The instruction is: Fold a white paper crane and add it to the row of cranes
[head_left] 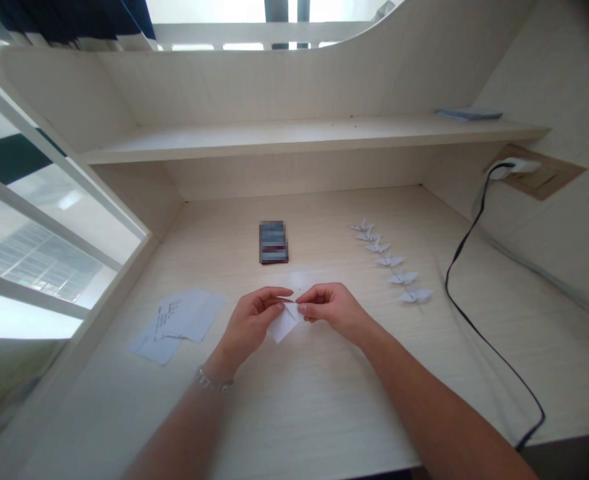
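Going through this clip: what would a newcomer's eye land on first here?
The left hand and right hand meet mid-desk, pinching a folded white paper between them. To their right, a diagonal row of six small origami cranes crosses the desktop. Printed sheets lie to the hands' left.

1. Folded paper (pixel 285 323): plain white, no pattern.
2. Origami cranes (pixel 384 257): white, faint grey along creases.
3. Loose sheets (pixel 177 327): white, dark printed lines.
4. Blurred object (pixel 273 242): grey and blue blocks, dark red along lower edge.
5. Desk (pixel 334 220): pale cream, fine streaky wood grain.
6. Cable (pixel 458 263): black.
7. Wall plate (pixel 557 183): tan brown.
8. Bracelet (pixel 213 381): silver.
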A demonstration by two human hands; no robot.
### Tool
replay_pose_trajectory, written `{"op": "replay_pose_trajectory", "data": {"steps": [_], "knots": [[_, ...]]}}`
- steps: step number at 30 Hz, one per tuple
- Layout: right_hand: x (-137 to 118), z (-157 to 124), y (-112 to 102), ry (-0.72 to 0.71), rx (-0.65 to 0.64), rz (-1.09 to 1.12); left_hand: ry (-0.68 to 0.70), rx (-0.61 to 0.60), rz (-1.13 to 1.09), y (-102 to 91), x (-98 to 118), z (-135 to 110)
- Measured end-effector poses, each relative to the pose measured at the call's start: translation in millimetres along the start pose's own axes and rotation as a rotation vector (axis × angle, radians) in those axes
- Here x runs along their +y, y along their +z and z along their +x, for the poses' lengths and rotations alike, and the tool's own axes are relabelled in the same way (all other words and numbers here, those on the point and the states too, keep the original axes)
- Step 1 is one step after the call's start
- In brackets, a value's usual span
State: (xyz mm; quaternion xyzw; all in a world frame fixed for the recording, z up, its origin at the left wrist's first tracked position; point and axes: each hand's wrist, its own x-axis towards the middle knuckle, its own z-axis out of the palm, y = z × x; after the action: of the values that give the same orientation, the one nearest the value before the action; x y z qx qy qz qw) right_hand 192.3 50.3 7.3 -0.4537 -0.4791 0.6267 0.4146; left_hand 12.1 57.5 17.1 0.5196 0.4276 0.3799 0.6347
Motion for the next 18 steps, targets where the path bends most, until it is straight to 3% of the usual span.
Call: {"op": "replay_pose_trajectory", "data": {"steps": [12,18], "knots": [[3,0,5,-0.015,0.004,-0.07,0.022,0.038,0.182,-0.1,-10,2],[6,2,8,-0.021,0.018,-0.093,0.005,0.031,0.126,-0.9,-10,2]]}}
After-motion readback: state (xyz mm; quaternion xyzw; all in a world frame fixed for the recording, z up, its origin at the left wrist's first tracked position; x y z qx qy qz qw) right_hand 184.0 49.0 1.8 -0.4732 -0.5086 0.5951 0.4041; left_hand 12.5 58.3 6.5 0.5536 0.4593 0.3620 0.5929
